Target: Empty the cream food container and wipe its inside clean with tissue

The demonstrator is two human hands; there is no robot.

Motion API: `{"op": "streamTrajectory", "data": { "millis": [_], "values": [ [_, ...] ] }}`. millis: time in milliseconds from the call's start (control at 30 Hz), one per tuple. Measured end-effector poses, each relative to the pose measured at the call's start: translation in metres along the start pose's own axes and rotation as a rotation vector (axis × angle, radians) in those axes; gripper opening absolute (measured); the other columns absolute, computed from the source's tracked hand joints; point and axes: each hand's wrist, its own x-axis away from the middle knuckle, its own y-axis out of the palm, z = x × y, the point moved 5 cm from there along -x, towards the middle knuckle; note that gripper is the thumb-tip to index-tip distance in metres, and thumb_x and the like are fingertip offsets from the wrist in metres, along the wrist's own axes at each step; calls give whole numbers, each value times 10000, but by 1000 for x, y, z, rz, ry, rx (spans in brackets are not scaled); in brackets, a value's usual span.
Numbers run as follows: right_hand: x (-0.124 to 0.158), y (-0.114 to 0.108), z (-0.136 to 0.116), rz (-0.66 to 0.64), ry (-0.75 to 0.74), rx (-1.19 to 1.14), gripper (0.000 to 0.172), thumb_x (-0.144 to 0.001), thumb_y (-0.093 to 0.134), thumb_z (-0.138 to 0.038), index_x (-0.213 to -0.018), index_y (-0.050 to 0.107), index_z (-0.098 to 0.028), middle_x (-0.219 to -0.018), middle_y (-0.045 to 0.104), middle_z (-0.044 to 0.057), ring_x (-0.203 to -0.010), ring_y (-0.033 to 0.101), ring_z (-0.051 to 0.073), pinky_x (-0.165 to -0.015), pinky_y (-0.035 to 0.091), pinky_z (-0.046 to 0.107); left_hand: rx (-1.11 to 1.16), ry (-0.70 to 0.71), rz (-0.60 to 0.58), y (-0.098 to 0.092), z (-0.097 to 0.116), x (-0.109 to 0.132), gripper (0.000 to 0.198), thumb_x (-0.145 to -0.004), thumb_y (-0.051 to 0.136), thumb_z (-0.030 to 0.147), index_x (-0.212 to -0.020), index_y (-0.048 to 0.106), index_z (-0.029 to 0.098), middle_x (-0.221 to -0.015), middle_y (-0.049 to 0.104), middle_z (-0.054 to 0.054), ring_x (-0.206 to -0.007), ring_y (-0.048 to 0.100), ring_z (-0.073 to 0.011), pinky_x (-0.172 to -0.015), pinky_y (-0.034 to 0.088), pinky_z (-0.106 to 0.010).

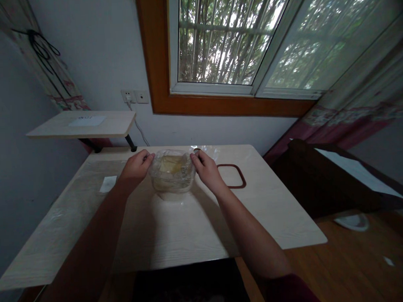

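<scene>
A clear, roughly square container [172, 183] is at the far middle of the table, with something yellowish showing inside. Thin, crinkled clear plastic film [185, 162] lies across its top. My left hand [136, 168] is closed at the container's left side, thumb and fingers pinching the film's edge. On the opposite side, my right hand [207, 168] pinches the film near the right rim. Just right of that hand, a lid with a red-brown rim [245, 182] lies flat on the table. The fingertips are too small to show exactly how much film they grip.
The pale wooden table [257, 224] has a small white paper [108, 184] on its left. A raised shelf [117, 121] stands at the back left, below wall sockets [135, 96]. Behind the hands is a small dark round object [196, 150]. A dark covered piece of furniture [338, 186] is to the right.
</scene>
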Motion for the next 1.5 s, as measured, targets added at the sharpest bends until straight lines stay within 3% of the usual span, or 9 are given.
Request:
{"op": "streamTrajectory", "data": {
  "millis": [300, 567, 733, 867, 1000, 1167, 1333, 1500],
  "values": [
    [-10, 2, 10, 144, 52, -164, 365, -980, 489, -532, -757, 473, -244, -691, 469, -38, -688, 464, 162, -660, 354, 297, 237, -121, 71, 7, -5, -17, 296, -895, 549, 457, -752, 591, 202, -676, 567, -7, -684, 524, -182, -636, 358, -290],
    [-7, -4, 7, 263, 47, -215, 350, -992, 494, -519, -784, 493, -238, -727, 491, -37, -718, 470, 156, -674, 357, 292, 667, -142, 133, 16, -8, -24, 225, -855, 622, 397, -793, 611, 181, -669, 543, 14, -625, 502, -140, -601, 387, -260],
    [-2, -10, -1, 271, 58, -307, 364, -994, 504, -544, -789, 489, -244, -695, 461, -45, -665, 449, 150, -630, 347, 288, 558, -57, 231, 1, 1, -19, 222, -885, 605, 397, -860, 621, 177, -731, 573, 2, -697, 534, -148, -651, 408, -263],
    [7, -17, -2, 287, 12, -290, 344, -1009, 489, -532, -826, 518, -243, -765, 488, -27, -751, 478, 161, -715, 388, 296, 472, -6, 285, -7, 8, -8, 234, -930, 564, 422, -932, 603, 191, -781, 595, -3, -713, 558, -151, -670, 430, -271],
    [16, -20, 9, 245, 3, -296, 299, -995, 511, -532, -921, 580, -250, -948, 578, 20, -942, 538, 192, -843, 450, 326, 548, -30, 205, -8, 14, 4, 288, -919, 589, 483, -971, 581, 199, -955, 673, -45, -814, 625, -167, -726, 502, -284],
    [23, -15, 25, 160, 135, -462, 302, -953, 558, -573, -996, 587, -275, -1232, 586, 43, -1138, 548, 216, -881, 530, 360, 673, -144, 95, -3, 13, 12, 347, -868, 659, 513, -982, 560, 200, -1124, 680, -73, -864, 651, -159, -734, 558, -293],
    [28, -11, 34, 123, 252, -523, 353, -893, 629, -602, -1002, 543, -277, -1206, 589, 32, -1055, 587, 199, -845, 574, 365, 766, -236, 80, -2, 3, 17, 381, -770, 766, 432, -962, 529, 204, -1144, 649, -51, -855, 665, -146, -752, 576, -308],
    [32, -8, 46, 62, 321, -494, 402, -911, 566, -660, -1037, 545, -279, -1118, 609, 43, -950, 616, 195, -725, 563, 322, 897, -275, 14, 1, -9, 26, 376, -767, 773, 387, -999, 546, 196, -1129, 644, -48, -845, 670, -127, -790, 568, -306]
  ]
}}
